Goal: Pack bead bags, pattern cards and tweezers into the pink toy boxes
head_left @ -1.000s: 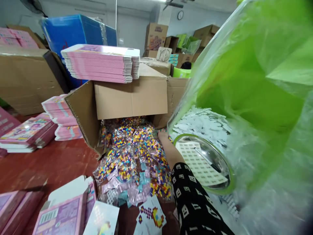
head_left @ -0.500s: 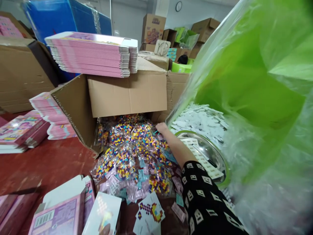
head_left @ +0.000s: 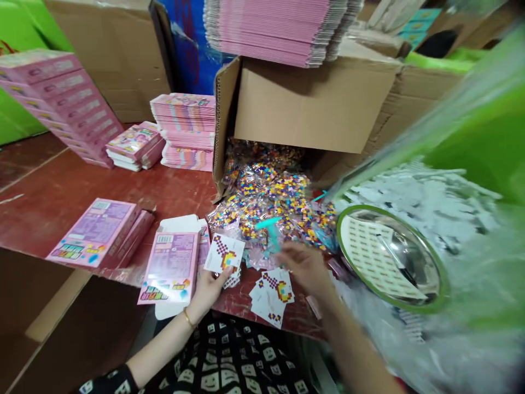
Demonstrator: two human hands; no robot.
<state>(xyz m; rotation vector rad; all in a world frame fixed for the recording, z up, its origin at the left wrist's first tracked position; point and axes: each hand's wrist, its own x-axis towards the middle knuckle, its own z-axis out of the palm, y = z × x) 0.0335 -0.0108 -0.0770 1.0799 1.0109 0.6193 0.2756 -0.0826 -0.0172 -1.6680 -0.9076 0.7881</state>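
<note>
My left hand [head_left: 210, 291] pinches a white card [head_left: 225, 254] printed with a purple and yellow pixel pattern; other white pieces show just beneath it. Slightly blurred, my right hand [head_left: 302, 265] has its fingers closed on a turquoise T-shaped piece [head_left: 268, 223]. That piece is over a heap of clear bags of coloured beads [head_left: 283, 200], which spill from a cardboard box [head_left: 303, 109]. Below the right hand lie several more pixel-pattern cards [head_left: 268, 298] on the red table. Beside my left hand lies a pink box [head_left: 170, 268] with its end flaps open.
Closed pink boxes [head_left: 96, 232] lie at the left, with a tall stack [head_left: 77, 104] behind. Folded pink cartons [head_left: 186, 131] stand beside the cardboard box. At right, a steel tray [head_left: 426, 262] holds a sheet and a pen, near white pieces [head_left: 422, 191] in a plastic-lined green container.
My right hand has drawn back from beside the cardboard box, bringing the turquoise piece toward me. The view has tilted down and turned left, showing my left hand with the card more fully.
</note>
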